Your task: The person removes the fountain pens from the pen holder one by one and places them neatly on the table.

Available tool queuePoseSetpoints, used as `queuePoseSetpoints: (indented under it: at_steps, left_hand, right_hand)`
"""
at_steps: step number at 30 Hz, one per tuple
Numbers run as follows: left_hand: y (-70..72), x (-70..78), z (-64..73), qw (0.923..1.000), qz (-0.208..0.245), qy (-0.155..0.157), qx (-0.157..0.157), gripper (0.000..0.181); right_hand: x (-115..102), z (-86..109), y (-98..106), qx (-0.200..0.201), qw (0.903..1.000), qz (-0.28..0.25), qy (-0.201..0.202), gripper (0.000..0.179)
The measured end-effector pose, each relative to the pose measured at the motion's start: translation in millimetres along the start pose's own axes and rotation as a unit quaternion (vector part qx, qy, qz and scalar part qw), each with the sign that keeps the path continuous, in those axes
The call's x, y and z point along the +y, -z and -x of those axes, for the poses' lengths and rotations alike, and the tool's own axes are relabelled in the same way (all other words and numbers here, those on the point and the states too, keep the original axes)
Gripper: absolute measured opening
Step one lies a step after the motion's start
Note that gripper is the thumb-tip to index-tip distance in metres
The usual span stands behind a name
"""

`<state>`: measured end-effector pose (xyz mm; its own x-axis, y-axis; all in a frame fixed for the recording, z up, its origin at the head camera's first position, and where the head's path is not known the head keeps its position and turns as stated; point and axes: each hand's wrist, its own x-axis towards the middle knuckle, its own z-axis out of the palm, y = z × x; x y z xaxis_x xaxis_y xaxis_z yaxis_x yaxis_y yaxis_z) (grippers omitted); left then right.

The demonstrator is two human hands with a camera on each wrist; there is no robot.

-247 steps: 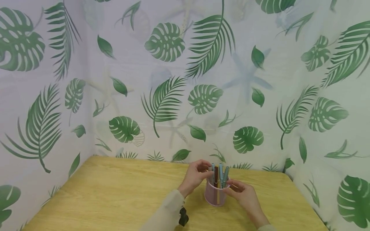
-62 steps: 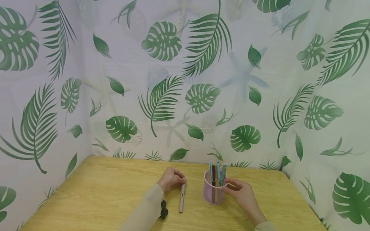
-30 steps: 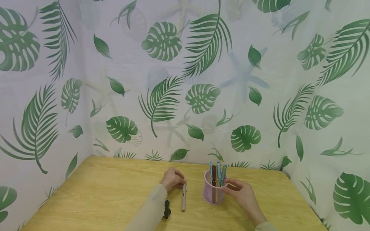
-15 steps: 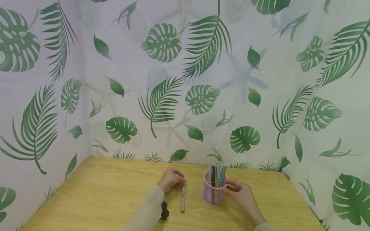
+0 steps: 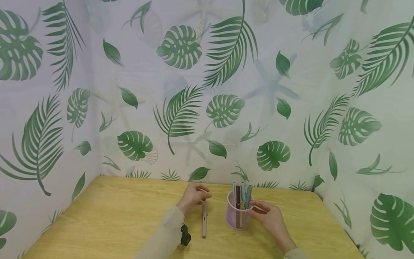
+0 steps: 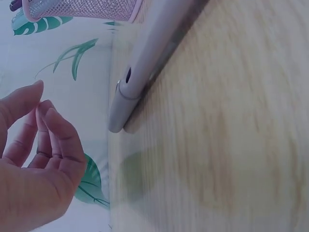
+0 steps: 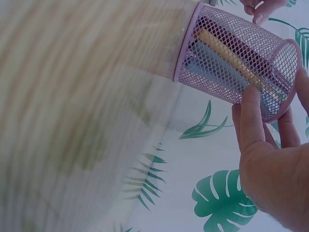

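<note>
A pale grey-pink pen [image 5: 204,225] lies on the wooden table, pointing away from me. Just past its far end hovers my left hand [image 5: 193,198], fingers loosely curled around nothing. The left wrist view confirms a gap between this hand [image 6: 43,179] and the pen [image 6: 133,77]. To the right stands a pink mesh pen holder [image 5: 231,217], upright, with several pens inside, among them a dark brown pen [image 5: 238,198] and a teal pen [image 5: 248,196]. My right hand [image 5: 270,217] holds the holder by its rim, thumb and fingers on either side.
The yellow wooden table [image 5: 129,216] ends at a back wall [image 5: 194,158] hung with leaf-printed white cloth. More of that cloth covers both sides. A small black device [image 5: 185,235] is strapped at the left wrist.
The left hand took the pale pen out of the holder and laid it on the table. In the last half second it let go and rose slightly away. The right hand kept holding the holder.
</note>
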<state>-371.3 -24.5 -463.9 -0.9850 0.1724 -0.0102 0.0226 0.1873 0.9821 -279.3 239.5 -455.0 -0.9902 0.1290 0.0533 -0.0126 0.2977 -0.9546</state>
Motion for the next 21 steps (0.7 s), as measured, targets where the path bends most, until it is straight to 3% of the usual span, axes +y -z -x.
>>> queuePoseSetpoints:
  at_steps: [21]
  left_hand:
    - [-18.2,9.9,-2.2,0.9915,0.091,-0.092,-0.008,0.024]
  right_hand:
    - [0,-0.1,1,-0.002,1.0,0.008,-0.005,0.038]
